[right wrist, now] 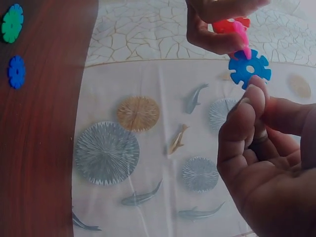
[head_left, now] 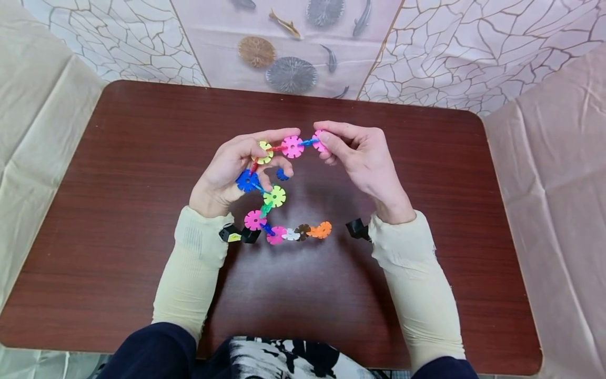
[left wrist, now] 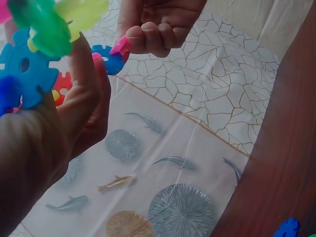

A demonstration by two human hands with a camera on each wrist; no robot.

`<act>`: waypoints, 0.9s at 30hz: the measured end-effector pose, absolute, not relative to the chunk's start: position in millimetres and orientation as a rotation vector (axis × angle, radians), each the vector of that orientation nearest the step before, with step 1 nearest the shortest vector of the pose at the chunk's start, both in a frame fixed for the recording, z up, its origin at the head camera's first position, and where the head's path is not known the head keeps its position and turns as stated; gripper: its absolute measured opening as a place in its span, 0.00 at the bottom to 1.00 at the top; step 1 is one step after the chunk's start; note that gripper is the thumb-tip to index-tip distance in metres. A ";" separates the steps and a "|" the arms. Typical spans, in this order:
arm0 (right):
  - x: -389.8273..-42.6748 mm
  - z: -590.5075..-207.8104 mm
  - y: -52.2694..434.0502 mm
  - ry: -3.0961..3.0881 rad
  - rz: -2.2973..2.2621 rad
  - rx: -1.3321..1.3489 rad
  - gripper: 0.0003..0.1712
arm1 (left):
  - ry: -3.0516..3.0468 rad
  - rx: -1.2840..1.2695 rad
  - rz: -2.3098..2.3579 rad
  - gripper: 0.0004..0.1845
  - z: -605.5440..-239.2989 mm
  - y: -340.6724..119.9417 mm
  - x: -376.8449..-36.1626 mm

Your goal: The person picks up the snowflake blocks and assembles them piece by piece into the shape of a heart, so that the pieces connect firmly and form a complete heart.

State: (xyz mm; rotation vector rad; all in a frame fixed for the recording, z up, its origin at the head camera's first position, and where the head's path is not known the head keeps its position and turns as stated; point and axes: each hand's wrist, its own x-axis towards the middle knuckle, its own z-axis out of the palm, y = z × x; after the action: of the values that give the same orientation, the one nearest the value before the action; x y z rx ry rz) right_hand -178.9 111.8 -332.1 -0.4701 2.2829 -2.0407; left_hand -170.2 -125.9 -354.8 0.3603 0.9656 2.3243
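A chain of notched interlocking plastic discs in several colours hangs between and below the hands. My left hand [head_left: 220,171] holds it near a yellow disc [head_left: 265,152], and the chain passes by a dark blue disc [head_left: 247,181] at the palm. At the other end, my right hand [head_left: 366,158] pinches a pink disc [head_left: 318,141] between thumb and fingers. That disc joins a blue disc [right wrist: 250,69], which is joined to another pink disc [head_left: 293,147]. The lower part runs down to an orange disc [head_left: 321,230] at its tail.
On the brown table [head_left: 118,237] lie a loose blue disc [right wrist: 16,72] and a green disc [right wrist: 12,23]. Black wrist cameras sit below both hands. A patterned cloth [head_left: 293,31] stands behind the table, with pale cloth at both sides.
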 end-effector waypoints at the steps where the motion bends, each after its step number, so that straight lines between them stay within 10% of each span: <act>1: -179.1 -331.6 112.2 2.262 -2.056 -0.471 0.16 | 0.944 0.364 2.324 0.28 -355.2 -126.2 -170.7; 27: -212.8 -437.8 49.9 2.579 -0.562 -0.798 0.30 | 0.449 0.288 2.587 0.28 -350.3 -152.5 -172.2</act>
State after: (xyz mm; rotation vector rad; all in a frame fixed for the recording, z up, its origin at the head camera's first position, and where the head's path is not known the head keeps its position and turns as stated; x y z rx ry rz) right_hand -212.8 49.9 -437.8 -0.7978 2.5787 -0.5622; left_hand -172.2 -152.5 -350.3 0.2881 0.4486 2.5868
